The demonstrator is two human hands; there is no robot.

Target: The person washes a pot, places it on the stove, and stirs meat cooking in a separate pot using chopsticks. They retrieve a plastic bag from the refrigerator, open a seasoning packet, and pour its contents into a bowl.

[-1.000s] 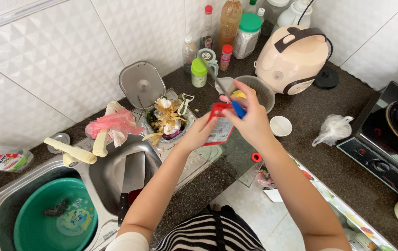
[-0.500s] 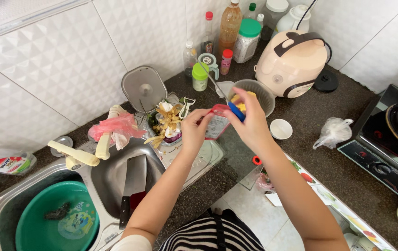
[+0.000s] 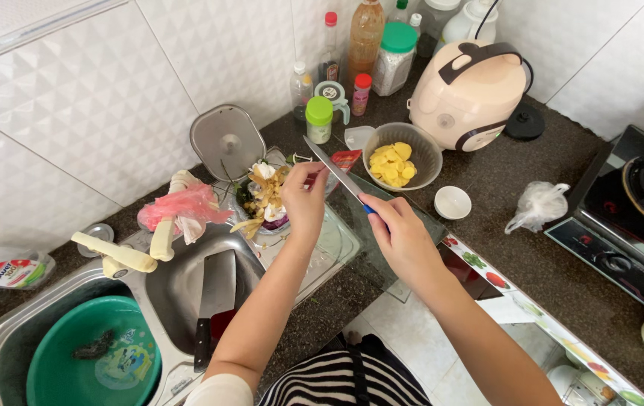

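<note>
A blue-handled knife (image 3: 341, 177) has a silver blade. Yellow slices fill a grey bowl (image 3: 426, 147). The basin (image 3: 51, 368) is green, the surface (image 3: 562, 263) dark and speckled, the rice cooker (image 3: 466, 94) cream with brown trim.

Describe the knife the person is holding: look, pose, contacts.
The knife has a long, narrow blade that looks like bare metal, and a blue handle that barely shows. The right hand wraps the handle; the blade slants up and left from it, tip towards the green-capped jar. The left hand has its fingertips at the blade's middle. It is held above the counter, beside the bowl of yellow slices.
</note>
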